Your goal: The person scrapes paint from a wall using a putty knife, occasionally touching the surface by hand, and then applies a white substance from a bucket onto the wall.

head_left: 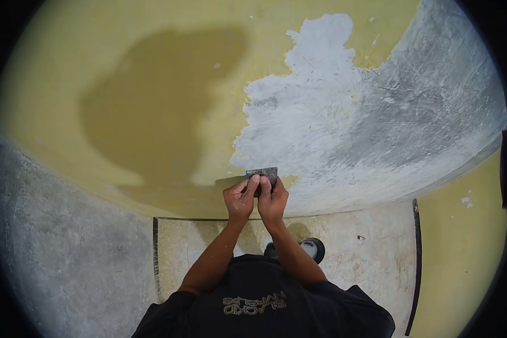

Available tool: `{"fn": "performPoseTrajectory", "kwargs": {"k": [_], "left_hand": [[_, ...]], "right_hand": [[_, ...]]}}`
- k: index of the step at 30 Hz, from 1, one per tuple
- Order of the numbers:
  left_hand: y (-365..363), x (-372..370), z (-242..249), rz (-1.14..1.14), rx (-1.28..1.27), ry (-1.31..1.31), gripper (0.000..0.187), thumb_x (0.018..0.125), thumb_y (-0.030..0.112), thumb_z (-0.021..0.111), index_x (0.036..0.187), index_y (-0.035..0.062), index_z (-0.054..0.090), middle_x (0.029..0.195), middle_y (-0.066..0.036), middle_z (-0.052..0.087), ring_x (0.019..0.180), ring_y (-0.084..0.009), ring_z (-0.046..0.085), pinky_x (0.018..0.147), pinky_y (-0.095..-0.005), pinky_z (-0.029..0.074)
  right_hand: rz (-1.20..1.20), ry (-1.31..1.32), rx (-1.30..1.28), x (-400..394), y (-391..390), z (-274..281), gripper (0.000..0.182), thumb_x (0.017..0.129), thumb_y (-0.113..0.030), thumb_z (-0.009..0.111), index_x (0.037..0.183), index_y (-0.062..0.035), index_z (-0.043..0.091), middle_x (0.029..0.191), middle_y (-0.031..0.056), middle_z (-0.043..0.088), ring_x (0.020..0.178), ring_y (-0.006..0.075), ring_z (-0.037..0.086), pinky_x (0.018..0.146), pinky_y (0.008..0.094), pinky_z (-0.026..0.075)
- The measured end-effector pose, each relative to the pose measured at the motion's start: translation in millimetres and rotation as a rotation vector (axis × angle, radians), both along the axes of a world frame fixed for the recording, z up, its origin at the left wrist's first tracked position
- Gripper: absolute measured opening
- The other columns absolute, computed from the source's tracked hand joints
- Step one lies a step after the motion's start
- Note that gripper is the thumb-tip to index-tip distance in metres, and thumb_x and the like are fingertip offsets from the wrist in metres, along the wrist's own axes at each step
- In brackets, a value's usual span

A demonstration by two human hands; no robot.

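My left hand (240,198) and my right hand (272,201) are close together in front of me, thumbs side by side. Both are closed on a flat, dark grey scraper (269,171) with a straight top edge. Its lower part is hidden by my fingers. The scraper is at the yellow painted wall (219,121), by the lower end of a ragged patch of bare white-grey plaster (307,118). Pale specks dot my left hand and forearm.
Bare plaster continues to the right as a rough grey area (428,84). Pale floor (372,234) lies below, bordered by dark strips. A grey surface (79,225) fills the lower left. My shadow (158,107) falls on the wall. White flakes (466,201) lie at the right.
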State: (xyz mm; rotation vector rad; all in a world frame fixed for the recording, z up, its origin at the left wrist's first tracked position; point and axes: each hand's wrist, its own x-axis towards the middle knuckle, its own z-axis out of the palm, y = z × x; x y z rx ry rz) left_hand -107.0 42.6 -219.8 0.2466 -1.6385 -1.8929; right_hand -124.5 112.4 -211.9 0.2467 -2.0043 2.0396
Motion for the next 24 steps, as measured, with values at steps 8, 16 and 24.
{"fn": "performPoseTrajectory", "kwargs": {"k": [8,16,24], "left_hand": [[3.6,-4.3,-14.4,0.036,0.001,0.053,0.024,0.090,0.012,0.067,0.073,-0.0047,0.064,0.063,0.007,0.051,0.059,-0.0019,0.040,0.049,-0.0206,0.034],[-11.2,-1.1,19.4,0.001,0.056,0.028,0.025,0.091,0.016,0.067,0.077,-0.0043,0.068,0.065,0.006,0.055,0.062,-0.0026,0.046,0.055,-0.0198,0.042],[-8.0,2.9,31.9,-0.064,0.297,-0.003,0.027,0.091,0.016,0.067,0.070,-0.0018,0.064,0.065,0.004,0.055,0.058,-0.0035,0.045,0.053,-0.0200,0.039]], "right_hand": [[-0.021,-0.022,0.133,-6.7,3.4,0.8,0.030,0.095,-0.021,0.056,0.086,0.0071,0.059,0.067,0.0153,0.064,0.060,0.0154,0.062,0.055,0.0313,0.048],[0.001,0.001,0.139,1.1,-5.0,40.0,0.029,0.095,-0.022,0.058,0.084,0.0048,0.060,0.059,0.0127,0.062,0.052,0.0152,0.059,0.049,0.0304,0.045],[-0.014,-0.018,0.175,6.7,-6.5,51.8,0.029,0.095,-0.020,0.057,0.085,0.0066,0.060,0.063,0.0161,0.064,0.052,0.0218,0.063,0.050,0.0330,0.048]]}}
